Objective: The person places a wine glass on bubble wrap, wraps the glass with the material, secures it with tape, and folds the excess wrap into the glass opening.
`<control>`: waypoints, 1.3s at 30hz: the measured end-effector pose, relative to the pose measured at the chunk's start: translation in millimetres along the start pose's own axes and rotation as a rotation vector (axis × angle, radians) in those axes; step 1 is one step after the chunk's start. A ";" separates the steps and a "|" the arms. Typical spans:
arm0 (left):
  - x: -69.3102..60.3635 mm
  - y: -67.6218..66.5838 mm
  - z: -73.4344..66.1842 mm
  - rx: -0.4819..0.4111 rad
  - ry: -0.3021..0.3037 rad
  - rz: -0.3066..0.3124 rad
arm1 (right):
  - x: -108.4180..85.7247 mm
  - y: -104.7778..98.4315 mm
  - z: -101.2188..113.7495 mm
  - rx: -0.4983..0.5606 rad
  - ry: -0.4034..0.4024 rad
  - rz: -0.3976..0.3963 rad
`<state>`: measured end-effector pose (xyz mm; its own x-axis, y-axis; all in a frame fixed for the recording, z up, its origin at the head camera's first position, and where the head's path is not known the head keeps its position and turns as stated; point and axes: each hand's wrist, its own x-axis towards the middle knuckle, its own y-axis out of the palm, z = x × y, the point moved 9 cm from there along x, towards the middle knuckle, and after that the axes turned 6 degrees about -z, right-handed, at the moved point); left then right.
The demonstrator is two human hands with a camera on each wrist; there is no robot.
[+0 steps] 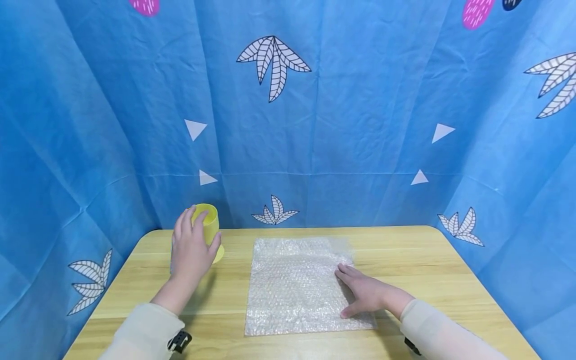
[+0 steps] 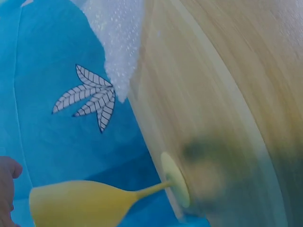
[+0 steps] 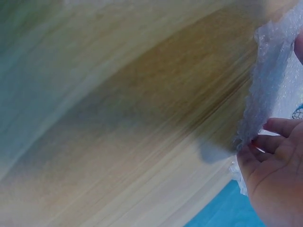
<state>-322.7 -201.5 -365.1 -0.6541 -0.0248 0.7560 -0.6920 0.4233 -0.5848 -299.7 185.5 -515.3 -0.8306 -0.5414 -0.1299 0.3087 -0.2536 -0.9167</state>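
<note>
A yellow goblet (image 1: 211, 227) stands upright near the table's back left corner. My left hand (image 1: 193, 247) is beside it, fingers spread and index finger near the rim. In the left wrist view the goblet (image 2: 80, 203) shows its stem and round foot on the table, with part of my left hand (image 2: 7, 189) apart from its rim. A clear bubble wrap sheet (image 1: 292, 285) lies flat in the middle of the table. My right hand (image 1: 366, 290) rests at its right edge with fairly straight fingers. In the right wrist view, fingertips of the right hand (image 3: 279, 165) touch the bubble wrap (image 3: 265, 90).
The light wooden table (image 1: 427, 270) has rounded back corners. Blue printed curtains (image 1: 360, 100) hang behind it and along both sides. A bluish sliver of something (image 1: 171, 252) shows at the left hand's outer edge; its kind is hidden.
</note>
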 end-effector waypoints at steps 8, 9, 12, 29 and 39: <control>-4.6 7.0 28.5 -0.002 -0.125 0.022 | -0.9 -0.4 1.3 0.007 -0.002 -0.002; -5.4 7.8 30.7 -0.007 -0.137 0.023 | -1.2 -0.8 1.8 0.006 -0.005 -0.003; -7.6 11.5 36.0 -0.021 -0.172 0.043 | -1.5 -1.9 2.6 0.009 -0.008 -0.003; -22.9 43.1 73.3 -0.332 -0.594 0.233 | 0.0 1.4 1.1 0.018 0.000 0.000; -28.1 59.7 83.4 -0.478 -0.687 0.224 | -0.9 -1.0 3.1 0.021 -0.005 0.004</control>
<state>-371.1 -251.1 -445.8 -0.9061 -0.3713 0.2026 -0.4226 0.8153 -0.3959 -297.8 183.7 -513.0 -0.8270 -0.5466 -0.1313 0.3215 -0.2682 -0.9082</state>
